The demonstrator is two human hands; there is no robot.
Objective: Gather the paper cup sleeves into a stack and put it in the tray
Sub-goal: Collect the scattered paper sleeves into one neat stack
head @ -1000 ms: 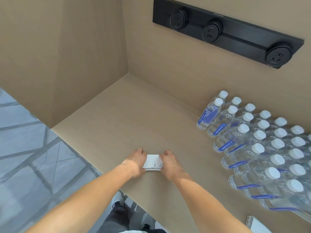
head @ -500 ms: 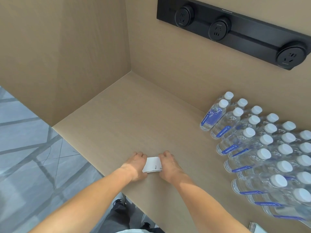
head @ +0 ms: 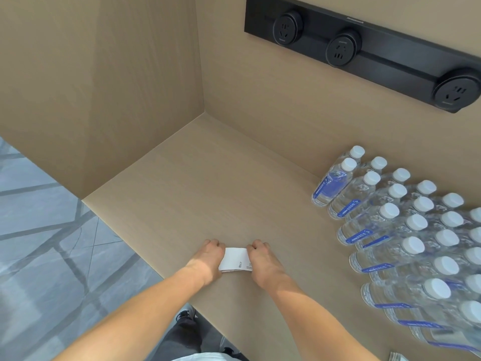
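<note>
A small white stack of paper cup sleeves (head: 235, 260) lay flat near the counter's front edge, edges roughly squared, small dark print, perhaps a logo, near its right corner.

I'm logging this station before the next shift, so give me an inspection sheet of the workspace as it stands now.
Surface: tan wood-look counter, set in a corner, bare across its middle.
Job's things: white stack of cup sleeves on the counter near the front edge; no tray in view.
Clutter: rows of capped water bottles at right; an unclear pale item at the bottom right edge.
Hands: left hand and right hand press the stack's two ends, grip closed on it.
Cables: nothing seen.
Surroundings: black socket strip on the back wall; grey tiled floor at left.
</note>
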